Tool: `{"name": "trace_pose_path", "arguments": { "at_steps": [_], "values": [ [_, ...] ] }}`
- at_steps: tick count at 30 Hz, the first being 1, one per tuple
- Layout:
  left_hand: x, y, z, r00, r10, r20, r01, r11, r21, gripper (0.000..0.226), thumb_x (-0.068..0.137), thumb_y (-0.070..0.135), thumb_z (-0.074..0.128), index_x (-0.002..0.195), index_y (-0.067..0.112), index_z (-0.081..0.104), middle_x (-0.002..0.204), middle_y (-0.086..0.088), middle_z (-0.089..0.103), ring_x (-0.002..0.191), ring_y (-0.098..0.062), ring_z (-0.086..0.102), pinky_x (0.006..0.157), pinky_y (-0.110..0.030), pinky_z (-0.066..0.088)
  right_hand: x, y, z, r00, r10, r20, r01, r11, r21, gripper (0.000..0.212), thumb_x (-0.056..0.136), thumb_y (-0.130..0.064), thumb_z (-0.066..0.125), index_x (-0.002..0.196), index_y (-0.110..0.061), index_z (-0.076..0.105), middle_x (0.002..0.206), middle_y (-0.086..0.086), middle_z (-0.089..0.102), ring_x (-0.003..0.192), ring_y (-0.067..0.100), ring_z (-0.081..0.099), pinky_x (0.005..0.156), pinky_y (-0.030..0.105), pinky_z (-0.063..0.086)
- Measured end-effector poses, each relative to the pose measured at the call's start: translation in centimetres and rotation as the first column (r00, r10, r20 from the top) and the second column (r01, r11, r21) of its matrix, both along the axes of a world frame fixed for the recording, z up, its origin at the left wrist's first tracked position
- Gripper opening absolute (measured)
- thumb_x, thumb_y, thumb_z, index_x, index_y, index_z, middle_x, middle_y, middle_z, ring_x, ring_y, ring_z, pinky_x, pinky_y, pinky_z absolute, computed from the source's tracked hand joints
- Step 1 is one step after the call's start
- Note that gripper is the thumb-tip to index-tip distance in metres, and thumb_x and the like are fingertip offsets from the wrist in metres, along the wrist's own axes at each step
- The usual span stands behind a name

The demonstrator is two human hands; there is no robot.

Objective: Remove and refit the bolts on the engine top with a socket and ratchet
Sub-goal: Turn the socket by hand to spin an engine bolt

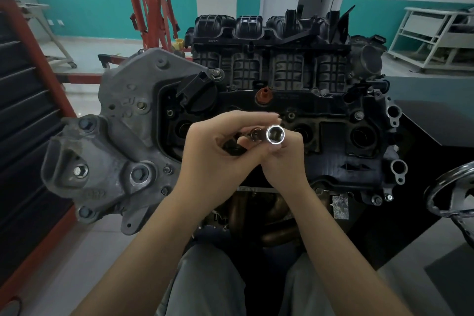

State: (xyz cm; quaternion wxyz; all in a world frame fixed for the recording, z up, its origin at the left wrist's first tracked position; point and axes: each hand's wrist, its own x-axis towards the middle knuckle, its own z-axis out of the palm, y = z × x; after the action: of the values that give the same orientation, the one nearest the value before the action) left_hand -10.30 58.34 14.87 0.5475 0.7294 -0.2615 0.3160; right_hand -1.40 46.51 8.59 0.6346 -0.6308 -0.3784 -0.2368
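**Two hands, one shiny socket**

We see one big engine [333, 136] in front of us. On its left side is one grey metal plate [123, 120] with many bolts in it. We count four dark round holes in a row across the engine top, though our hands hide part of them. One small orange cap [264, 93] sits near the middle.

Our two hands meet above the engine top. Our left hand [213, 156] has its fingers curled. It holds the black handle of the ratchet [234, 150], and most of that tool is hidden. Just right of it is one silver socket [275, 134], with its open end facing up at us. Our right hand [284, 159] pinches the socket from below with curled fingers.

Far right, we see part of one shiny wheel [454, 192].
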Motion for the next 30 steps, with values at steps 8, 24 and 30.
{"name": "trace_pose_path", "arguments": {
  "at_steps": [8,24,30],
  "values": [
    [-0.24,-0.06,-0.11,1.0,0.031,-0.006,-0.031,0.999,-0.025,0.027,0.079,0.005,0.073,0.105,0.011,0.069,0.096,0.004,0.073,0.095,-0.007,0.069,0.085,-0.024,0.053,-0.18,-0.1,0.35,0.996,-0.016,0.09,0.022,0.997,-0.071,0.017,0.088,-0.006,0.061,0.102,-0.015,0.066,0.094,-0.023,0.066,0.09,0.002,0.066,0.077,0.019,0.049],
    [-0.12,0.47,0.07,0.994,-0.104,-0.029,0.104,0.995,-0.002,0.028,0.075,-0.006,0.074,0.1,0.006,0.07,0.101,-0.008,0.072,0.101,-0.018,0.068,0.088,-0.034,0.054,0.17,-0.15,0.04,0.994,-0.078,0.077,0.084,0.994,-0.076,0.034,0.076,0.013,0.07,0.098,-0.014,0.067,0.091,-0.018,0.066,0.087,0.003,0.067,0.075,0.021,0.051],
    [-0.22,0.25,0.01,0.997,0.067,0.041,-0.068,0.998,0.012,0.026,0.072,-0.002,0.079,0.092,0.013,0.073,0.089,0.004,0.073,0.088,-0.008,0.07,0.079,-0.024,0.055,-0.24,-0.1,0.46,0.992,-0.051,0.112,0.058,0.996,-0.061,0.028,0.081,0.007,0.069,0.104,-0.011,0.067,0.097,-0.009,0.069,0.093,0.009,0.068,0.079,0.025,0.053]
  ]
}}
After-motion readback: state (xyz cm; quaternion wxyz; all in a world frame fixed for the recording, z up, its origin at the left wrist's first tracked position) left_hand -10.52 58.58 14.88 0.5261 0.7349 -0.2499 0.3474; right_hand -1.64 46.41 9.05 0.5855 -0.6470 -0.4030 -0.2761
